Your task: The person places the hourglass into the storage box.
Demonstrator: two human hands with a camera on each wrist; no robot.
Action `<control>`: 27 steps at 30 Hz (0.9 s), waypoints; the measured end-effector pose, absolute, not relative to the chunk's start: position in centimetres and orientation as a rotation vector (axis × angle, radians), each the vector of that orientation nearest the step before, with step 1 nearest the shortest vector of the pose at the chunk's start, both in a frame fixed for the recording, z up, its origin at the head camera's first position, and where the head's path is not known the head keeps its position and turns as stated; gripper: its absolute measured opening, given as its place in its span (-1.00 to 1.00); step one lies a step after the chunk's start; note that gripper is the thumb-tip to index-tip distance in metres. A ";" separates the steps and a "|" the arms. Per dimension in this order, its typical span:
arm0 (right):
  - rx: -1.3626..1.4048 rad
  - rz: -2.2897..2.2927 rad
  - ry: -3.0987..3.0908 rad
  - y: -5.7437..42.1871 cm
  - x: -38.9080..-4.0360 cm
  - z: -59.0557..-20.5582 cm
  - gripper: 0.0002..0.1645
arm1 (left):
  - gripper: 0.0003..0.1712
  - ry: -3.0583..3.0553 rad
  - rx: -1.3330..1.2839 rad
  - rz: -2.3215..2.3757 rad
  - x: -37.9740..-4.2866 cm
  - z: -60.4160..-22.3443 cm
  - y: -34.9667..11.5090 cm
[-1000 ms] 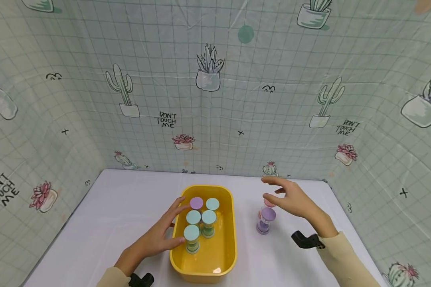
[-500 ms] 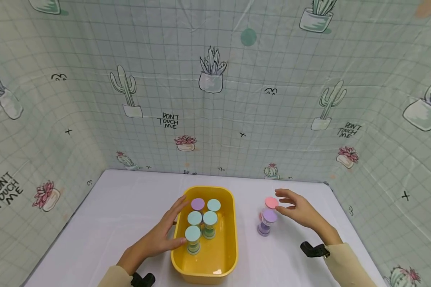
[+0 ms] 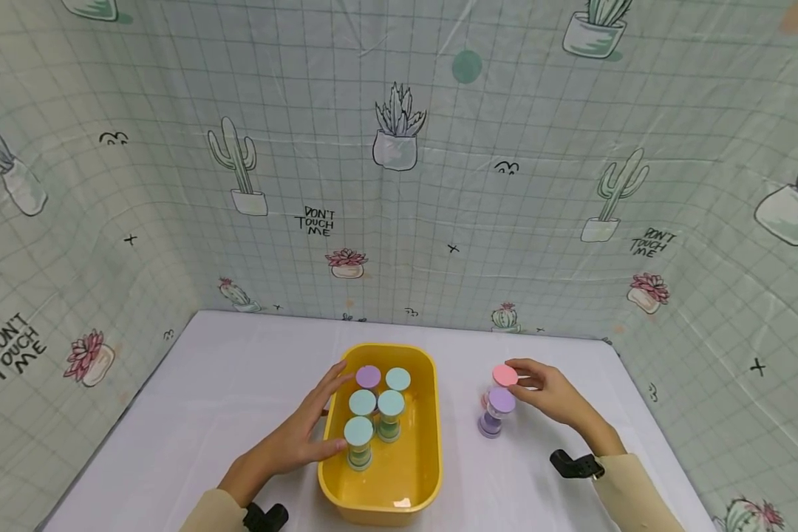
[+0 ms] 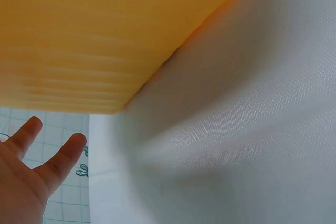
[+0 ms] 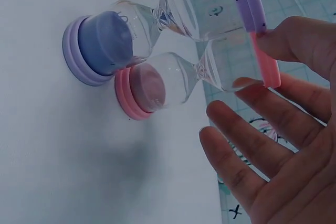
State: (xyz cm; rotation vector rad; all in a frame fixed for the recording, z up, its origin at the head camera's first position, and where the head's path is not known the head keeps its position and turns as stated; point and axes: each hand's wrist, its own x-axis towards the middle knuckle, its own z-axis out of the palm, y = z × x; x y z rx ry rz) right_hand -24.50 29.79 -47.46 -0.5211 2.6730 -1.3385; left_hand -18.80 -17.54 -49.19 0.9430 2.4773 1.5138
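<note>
On the right, a pink hourglass (image 3: 505, 375) stands upright on the white tabletop, just behind a purple hourglass (image 3: 502, 401). My right hand (image 3: 550, 392) pinches the pink cap between thumb and fingers; in the right wrist view the thumb (image 5: 294, 39) lies against the cap's edge, and the lower fingers are spread apart. My left hand (image 3: 299, 428) rests at the left rim of a yellow bin (image 3: 406, 473), fingers stretched along it and thumb over the edge. Inside stand a purple-capped hourglass (image 3: 369, 377) and several mint-capped hourglasses (image 3: 390, 403).
White cloth covers the table (image 3: 253, 369). A patterned grid curtain (image 3: 439, 222) with cactus drawings encloses the back and both sides. In the left wrist view the bin's outer wall (image 4: 79, 40) stands over the cloth.
My right hand first drew back and lower, uncovering the pink cap, then moved left until thumb and fingers met it. My left hand stays at the bin's rim.
</note>
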 end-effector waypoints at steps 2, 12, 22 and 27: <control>-0.503 -1.314 2.702 29.8 -24.6 -47.4 -0.36 | 0.00 2.472 0.945 1.517 -18.8 -49.2 -17.5; -0.454 -1.285 2.787 30.3 -24.8 -47.2 -0.40 | 0.01 2.461 0.942 1.528 -18.9 -49.2 -17.4; -0.454 -1.294 2.754 29.8 -25.2 -47.7 -0.31 | -0.01 2.453 0.944 1.537 -18.9 -49.3 -17.4; -0.447 -1.301 2.749 29.5 -25.3 -47.7 -0.33 | -0.01 2.456 0.950 1.530 -19.0 -49.4 -17.5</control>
